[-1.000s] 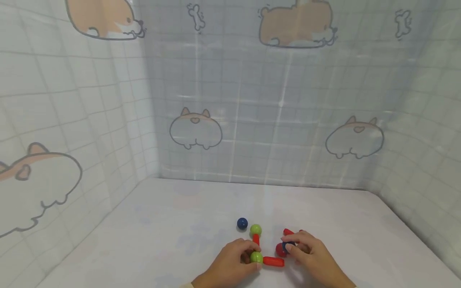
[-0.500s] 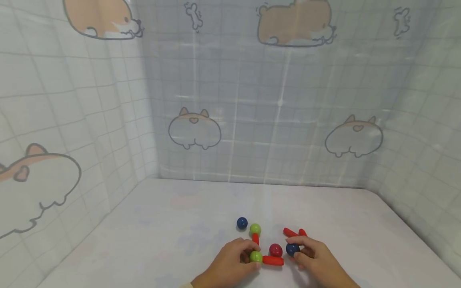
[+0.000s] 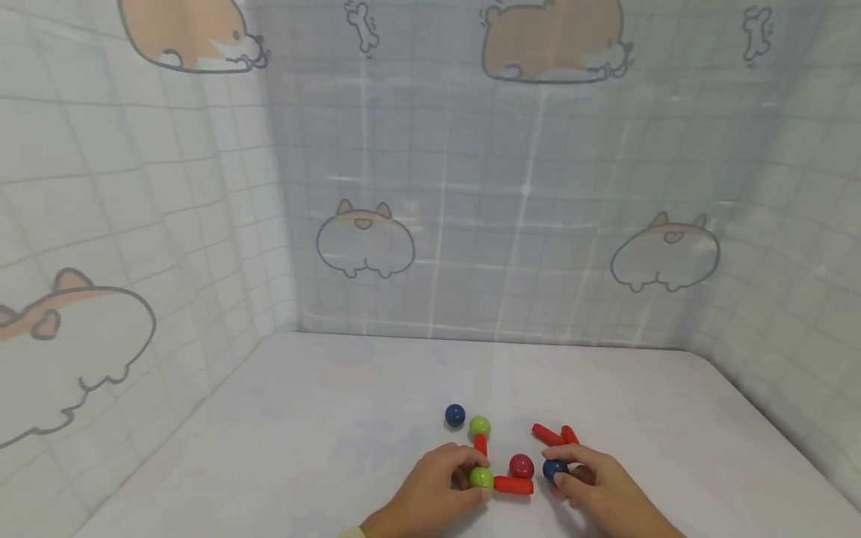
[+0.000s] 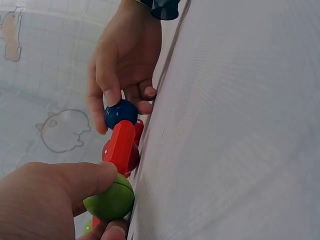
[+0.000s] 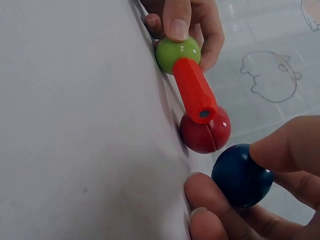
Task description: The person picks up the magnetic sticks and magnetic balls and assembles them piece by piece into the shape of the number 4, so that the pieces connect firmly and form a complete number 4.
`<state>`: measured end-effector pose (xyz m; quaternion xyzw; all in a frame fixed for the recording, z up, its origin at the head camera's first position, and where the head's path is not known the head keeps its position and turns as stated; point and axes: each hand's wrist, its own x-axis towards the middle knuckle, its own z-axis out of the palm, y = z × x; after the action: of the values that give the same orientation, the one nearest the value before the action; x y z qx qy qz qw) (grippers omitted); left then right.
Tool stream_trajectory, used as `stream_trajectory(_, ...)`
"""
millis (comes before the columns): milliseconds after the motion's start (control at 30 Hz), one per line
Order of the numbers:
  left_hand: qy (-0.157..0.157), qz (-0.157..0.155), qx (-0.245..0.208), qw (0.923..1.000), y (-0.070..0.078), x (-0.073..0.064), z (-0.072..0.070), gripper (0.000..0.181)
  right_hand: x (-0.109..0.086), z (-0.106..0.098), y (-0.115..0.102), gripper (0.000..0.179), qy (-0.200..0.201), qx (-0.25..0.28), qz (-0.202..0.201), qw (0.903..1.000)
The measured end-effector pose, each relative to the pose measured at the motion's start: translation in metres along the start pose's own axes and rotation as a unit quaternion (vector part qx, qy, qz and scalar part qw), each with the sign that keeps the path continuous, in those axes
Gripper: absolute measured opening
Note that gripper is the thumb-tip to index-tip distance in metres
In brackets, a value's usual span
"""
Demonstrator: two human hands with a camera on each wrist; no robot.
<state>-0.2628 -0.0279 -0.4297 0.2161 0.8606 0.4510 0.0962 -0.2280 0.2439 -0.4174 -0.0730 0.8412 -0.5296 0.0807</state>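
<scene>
My left fingers [image 3: 468,453] pinch the nearer green ball [image 3: 481,479], a red rod [image 3: 513,486] abutting its right side. My right fingers [image 3: 570,452] pinch a blue ball [image 3: 554,471] over the tabletop [image 3: 336,418], just right of the crimson ball [image 3: 521,465] beside the rod.

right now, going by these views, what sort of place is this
Probably a screened-off indoor work booth: gridded sheeting printed with cartoon dogs lines three sides of a pale tabletop, where red rods and a red ball lie.
</scene>
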Motion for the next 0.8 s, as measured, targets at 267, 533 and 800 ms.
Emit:
stream_trajectory(267, -0.001, -0.006, 0.000, 1.0000, 0.002, 0.001, 0.001, 0.029, -0.002, -0.003, 0.002, 0.044, -0.015, -0.012, 0.004, 0.9998)
stream_trajectory(533, 0.000, -0.010, 0.002, 0.9999, 0.000, 0.002, 0.001, 0.030, -0.002, -0.004, -0.001, 0.044, -0.016, -0.021, 0.027, 0.9993)
stream_trajectory(800, 0.006, 0.001, 0.001, 1.0000, 0.000, -0.001, 0.002, 0.029, -0.001, 0.006, -0.002, 0.047, -0.041, -0.068, 0.009, 0.9968)
